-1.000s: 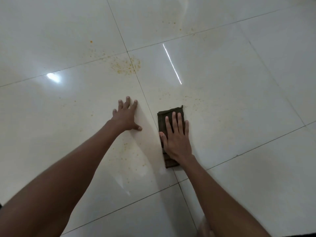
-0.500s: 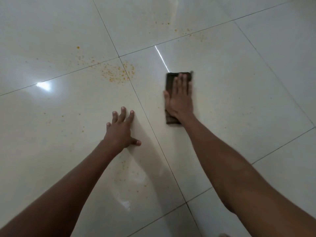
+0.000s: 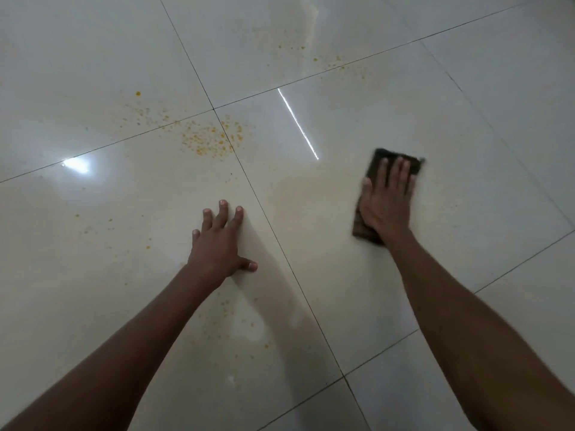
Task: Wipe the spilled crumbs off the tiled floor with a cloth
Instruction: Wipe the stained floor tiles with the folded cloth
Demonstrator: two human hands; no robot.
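So the right hand (image 3: 384, 200) lies flat with fingers straight on a dark folded cloth (image 3: 392, 163), pressing it onto the shiny tiled floor (image 3: 466, 104) on the tile right of the long grout line. The left hand (image 3: 219, 244) is spread flat on the next tile over, bare, holding nothing, looks like it's just propping. The cloth looks soft and light, and I'd guess it slides easily on that glossy tile, so a flat palm on top beats pinching an edge. The biggest patch of crumbs (image 3: 211, 140) sits at the grout crossing, well apart from the cloth. The cloth's edges are blurred and the hand covers most of it, so I can't tell its folds.
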